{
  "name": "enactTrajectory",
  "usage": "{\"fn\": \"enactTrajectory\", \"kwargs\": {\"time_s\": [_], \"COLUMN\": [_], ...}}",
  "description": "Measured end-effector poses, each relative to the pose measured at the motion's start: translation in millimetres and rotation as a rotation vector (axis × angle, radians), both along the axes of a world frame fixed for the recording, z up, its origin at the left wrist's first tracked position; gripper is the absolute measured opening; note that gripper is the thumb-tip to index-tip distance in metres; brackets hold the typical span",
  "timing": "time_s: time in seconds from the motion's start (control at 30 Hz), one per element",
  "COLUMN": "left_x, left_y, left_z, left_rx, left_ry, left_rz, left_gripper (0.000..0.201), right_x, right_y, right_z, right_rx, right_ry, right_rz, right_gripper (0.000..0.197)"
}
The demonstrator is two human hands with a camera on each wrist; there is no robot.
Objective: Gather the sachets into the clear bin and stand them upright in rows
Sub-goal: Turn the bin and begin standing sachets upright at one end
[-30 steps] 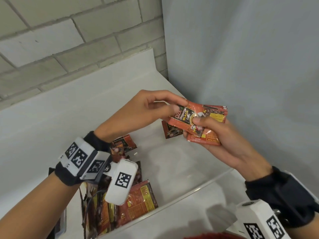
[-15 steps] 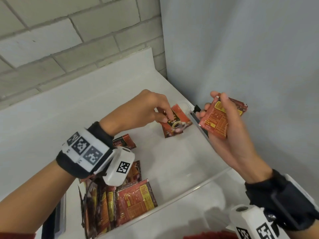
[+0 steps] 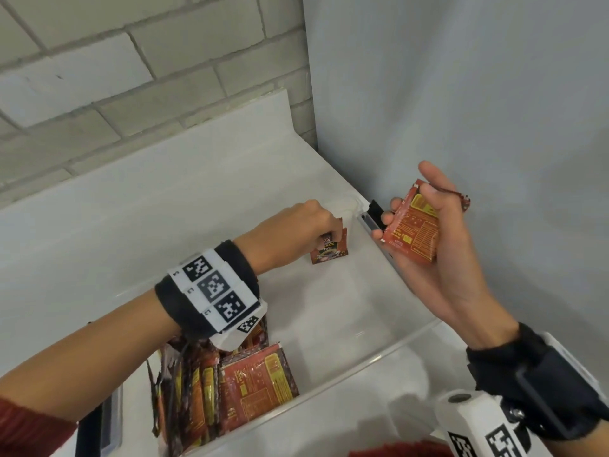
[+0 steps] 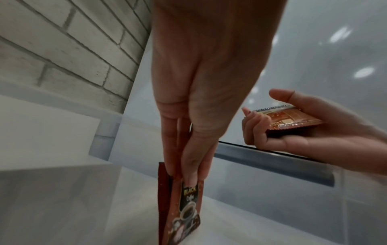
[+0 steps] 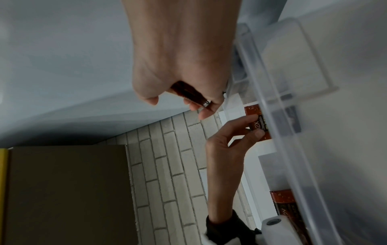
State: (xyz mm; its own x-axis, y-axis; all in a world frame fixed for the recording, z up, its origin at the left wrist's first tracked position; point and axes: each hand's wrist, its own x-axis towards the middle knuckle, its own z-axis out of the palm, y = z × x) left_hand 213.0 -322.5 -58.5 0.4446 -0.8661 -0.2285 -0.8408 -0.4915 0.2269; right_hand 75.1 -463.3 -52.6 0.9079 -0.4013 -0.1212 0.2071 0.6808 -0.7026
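My left hand (image 3: pixel 324 227) reaches into the far right corner of the clear bin (image 3: pixel 372 361) and pinches the top of a red coffee sachet (image 3: pixel 331 252), which stands upright on the bin floor (image 4: pixel 184 210). Another sachet seems to stand right behind it. My right hand (image 3: pixel 425 232) hovers over the bin's right wall and grips a small stack of red sachets (image 3: pixel 413 230), back side up. A row of upright sachets (image 3: pixel 211 394) fills the bin's near left corner, partly hidden by my left wrist.
The bin sits on a white counter (image 3: pixel 99 225) in a corner between a brick wall (image 3: pixel 115 77) and a grey wall (image 3: pixel 461 110). A black latch (image 3: pixel 375 212) sits on the bin's right rim. A brown box (image 5: pixel 67 190) shows in the right wrist view.
My left hand took one sachet from the stack and carried it down into the bin's far right corner, standing it upright. My right hand drew back to the right with the remaining sachets.
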Motion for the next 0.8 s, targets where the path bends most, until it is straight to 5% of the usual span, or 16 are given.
{"fn": "enactTrajectory", "kwargs": {"time_s": [0.8], "left_x": [-5.9], "left_y": [3.1], "left_z": [-8.7], "left_rx": [-0.167], "left_ry": [-0.276], "left_rz": [-0.171], "left_gripper": [0.008], "right_x": [-3.7], "right_y": [-2.5], "right_z": [1.1], "right_rx": [0.076], "right_ry": [-0.063], "right_rz": [0.093], "right_gripper": [0.034]}}
